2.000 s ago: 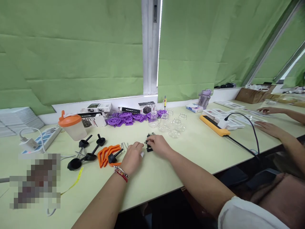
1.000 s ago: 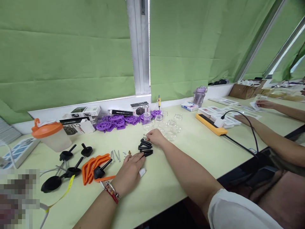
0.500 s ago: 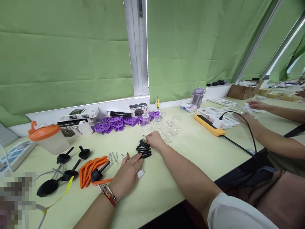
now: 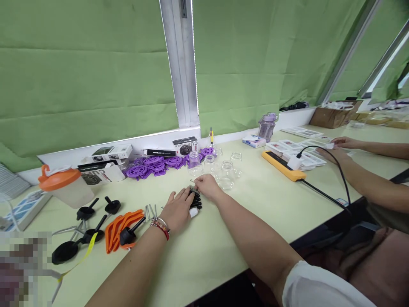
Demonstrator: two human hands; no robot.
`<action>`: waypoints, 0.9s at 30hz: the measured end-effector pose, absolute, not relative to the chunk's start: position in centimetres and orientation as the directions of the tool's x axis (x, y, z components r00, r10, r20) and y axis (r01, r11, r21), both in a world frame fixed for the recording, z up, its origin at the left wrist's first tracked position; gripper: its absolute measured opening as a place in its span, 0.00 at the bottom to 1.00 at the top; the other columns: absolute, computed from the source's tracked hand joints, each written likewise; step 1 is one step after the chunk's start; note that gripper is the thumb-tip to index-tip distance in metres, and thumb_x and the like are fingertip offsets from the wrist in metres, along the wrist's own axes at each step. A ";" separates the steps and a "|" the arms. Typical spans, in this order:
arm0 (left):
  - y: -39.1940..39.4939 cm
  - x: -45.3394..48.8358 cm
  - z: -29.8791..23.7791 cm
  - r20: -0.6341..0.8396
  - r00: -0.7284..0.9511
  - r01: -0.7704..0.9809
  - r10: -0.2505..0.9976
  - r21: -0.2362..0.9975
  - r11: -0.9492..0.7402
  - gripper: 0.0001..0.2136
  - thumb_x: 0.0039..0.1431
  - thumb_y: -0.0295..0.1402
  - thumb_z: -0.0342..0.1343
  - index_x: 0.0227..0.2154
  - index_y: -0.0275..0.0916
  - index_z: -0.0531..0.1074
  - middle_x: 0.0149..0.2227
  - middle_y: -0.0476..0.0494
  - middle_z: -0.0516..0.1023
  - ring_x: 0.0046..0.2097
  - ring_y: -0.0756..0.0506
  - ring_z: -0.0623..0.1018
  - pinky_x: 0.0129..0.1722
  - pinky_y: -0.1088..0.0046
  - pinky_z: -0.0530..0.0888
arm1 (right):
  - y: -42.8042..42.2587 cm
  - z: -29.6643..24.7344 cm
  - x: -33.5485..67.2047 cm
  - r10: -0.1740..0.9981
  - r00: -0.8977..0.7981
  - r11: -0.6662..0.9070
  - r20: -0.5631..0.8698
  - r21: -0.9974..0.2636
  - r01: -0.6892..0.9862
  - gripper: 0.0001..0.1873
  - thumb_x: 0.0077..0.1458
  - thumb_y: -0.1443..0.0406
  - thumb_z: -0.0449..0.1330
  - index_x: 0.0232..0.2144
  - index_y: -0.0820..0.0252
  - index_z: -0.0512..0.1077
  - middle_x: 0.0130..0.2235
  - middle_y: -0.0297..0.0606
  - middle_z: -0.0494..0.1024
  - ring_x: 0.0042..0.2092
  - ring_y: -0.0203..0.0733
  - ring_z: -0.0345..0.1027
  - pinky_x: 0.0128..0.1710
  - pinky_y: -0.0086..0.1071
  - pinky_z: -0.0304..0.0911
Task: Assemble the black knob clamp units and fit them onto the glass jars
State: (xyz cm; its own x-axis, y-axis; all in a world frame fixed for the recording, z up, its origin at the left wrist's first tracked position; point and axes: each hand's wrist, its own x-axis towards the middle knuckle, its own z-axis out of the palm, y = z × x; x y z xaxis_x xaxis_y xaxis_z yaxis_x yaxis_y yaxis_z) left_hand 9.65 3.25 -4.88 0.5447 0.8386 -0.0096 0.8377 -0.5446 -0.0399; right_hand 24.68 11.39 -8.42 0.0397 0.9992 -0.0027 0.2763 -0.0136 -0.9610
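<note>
My left hand [image 4: 179,209] lies palm down on the table, fingers stretched out and their tips at the small metal springs [image 4: 193,189]. A white wrapping [image 4: 194,212] shows at its thumb side. Several short black rods [image 4: 197,201] lie bunched between my hands, partly hidden by the left one. My right hand [image 4: 208,187] is closed in a pinch at the far end of this bunch, with springs at its fingertips. Left of my hands are silver bolts [image 4: 151,212], orange brackets [image 4: 119,230] and a black stemmed part [image 4: 128,235].
Purple wheel-shaped parts [image 4: 153,165] and clear glass jars [image 4: 227,175] stand behind my hands. An orange-lidded jug [image 4: 68,187] and black cup-like parts [image 4: 85,212] are at left. A yellow power strip [image 4: 283,166] lies right, near another person's hands [image 4: 338,153].
My left hand has shifted forward and right, from beside the black rods onto the springs and rods. It now covers the small brass pieces. My right hand stays near its place, still pinched.
</note>
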 end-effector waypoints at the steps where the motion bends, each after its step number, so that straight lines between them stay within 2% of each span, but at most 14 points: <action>1: 3.5 9.7 -5.0 -0.021 0.544 0.838 0.839 -0.035 -0.545 0.25 0.61 0.35 0.42 0.61 0.38 0.54 0.66 0.36 0.51 0.66 0.39 0.53 0.61 0.48 0.51 | 11.4 -8.5 24.7 1.000 0.014 0.015 0.019 -0.957 0.288 0.07 0.49 0.67 0.58 0.25 0.63 0.76 0.25 0.35 0.77 0.26 0.32 0.66 0.28 0.24 0.61; 4: 3.7 9.8 -5.3 -0.029 0.552 0.834 0.833 -0.013 -0.552 0.25 0.63 0.38 0.40 0.63 0.40 0.51 0.67 0.39 0.50 0.66 0.39 0.52 0.61 0.46 0.50 | 11.6 -8.9 24.7 0.998 -0.037 0.066 0.056 -0.941 0.332 0.07 0.48 0.68 0.58 0.25 0.64 0.76 0.24 0.35 0.77 0.27 0.32 0.67 0.29 0.24 0.61; 8: 3.7 9.8 -5.5 -0.036 0.547 0.837 0.836 0.001 -0.547 0.26 0.63 0.41 0.38 0.62 0.40 0.52 0.66 0.37 0.53 0.65 0.39 0.54 0.60 0.46 0.51 | 12.0 -9.4 24.8 0.999 -0.027 0.036 0.028 -0.941 0.337 0.07 0.48 0.67 0.59 0.25 0.64 0.77 0.24 0.35 0.77 0.26 0.32 0.67 0.28 0.24 0.61; 13: 3.8 9.7 -5.8 -0.002 0.551 0.835 0.835 0.012 -0.551 0.25 0.63 0.42 0.38 0.62 0.41 0.53 0.64 0.34 0.56 0.64 0.38 0.57 0.58 0.49 0.53 | 12.0 -9.3 24.8 1.000 0.009 -0.001 0.002 -0.946 0.325 0.07 0.48 0.67 0.59 0.25 0.65 0.77 0.24 0.36 0.78 0.25 0.32 0.67 0.27 0.24 0.61; 19: 3.8 10.0 -5.7 0.069 0.549 0.833 0.833 0.041 -0.552 0.24 0.62 0.43 0.40 0.60 0.43 0.57 0.58 0.34 0.62 0.57 0.37 0.65 0.54 0.55 0.58 | 11.5 -8.9 24.3 0.999 0.046 -0.021 -0.008 -0.955 0.297 0.06 0.48 0.67 0.59 0.23 0.64 0.75 0.24 0.36 0.77 0.24 0.32 0.66 0.25 0.24 0.60; 27: 4.4 10.4 -5.4 0.080 0.545 0.832 0.835 0.068 -0.550 0.24 0.62 0.44 0.41 0.58 0.43 0.60 0.57 0.34 0.62 0.60 0.36 0.60 0.55 0.53 0.57 | 11.6 -8.8 24.2 0.997 0.054 -0.059 -0.050 -0.982 0.181 0.06 0.49 0.69 0.57 0.25 0.65 0.73 0.24 0.36 0.76 0.22 0.31 0.63 0.23 0.24 0.60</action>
State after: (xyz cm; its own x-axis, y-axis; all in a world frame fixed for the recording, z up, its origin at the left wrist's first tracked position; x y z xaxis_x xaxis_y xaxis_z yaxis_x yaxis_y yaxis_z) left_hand 10.40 4.39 -5.41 0.5450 0.8346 0.0801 0.8324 -0.5501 0.0677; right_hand 24.16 11.61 -8.79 0.0544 0.9973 -0.0497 0.1813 -0.0588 -0.9817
